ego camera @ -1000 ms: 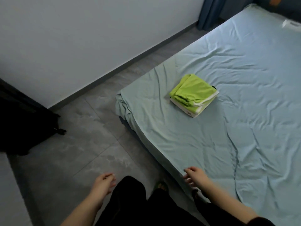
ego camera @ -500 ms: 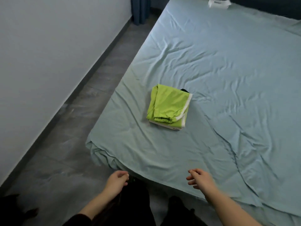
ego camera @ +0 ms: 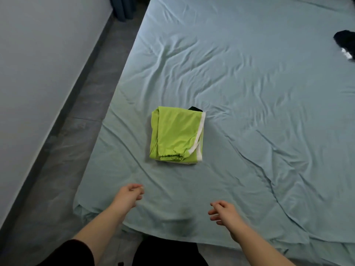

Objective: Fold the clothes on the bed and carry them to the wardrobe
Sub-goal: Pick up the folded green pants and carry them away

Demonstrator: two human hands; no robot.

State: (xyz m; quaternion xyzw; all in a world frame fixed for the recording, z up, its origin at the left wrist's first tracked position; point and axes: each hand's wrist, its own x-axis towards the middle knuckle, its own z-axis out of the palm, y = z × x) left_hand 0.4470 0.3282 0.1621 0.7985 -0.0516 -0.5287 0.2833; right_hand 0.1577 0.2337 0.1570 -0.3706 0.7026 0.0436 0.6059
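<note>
— While the left hand (ego camera: pixel 128 195) and right hand (ego camera: pixel 224 212) are over the near edge of the bed (ego camera: pixel 249 93), where is the folded green garment (ego camera: pixel 175 135)?
— Flat on the sheet, ahead of both hands, touching neither.
— Finger state?
— Loosely curled on both, grasping nothing.
— Clearance?
— A grey floor strip (ego camera: pixel 76 131) runs between the bed's left edge and the wall (ego camera: pixel 38 54). A dark garment (ego camera: pixel 345 43) lies far right.

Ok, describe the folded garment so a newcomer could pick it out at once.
Start at the pale blue bed filling most of the view. Toward its near left corner lies a lime-green bundle, folded square with white trim. The only other thing there, a black heap, sits at the far right edge.
</note>
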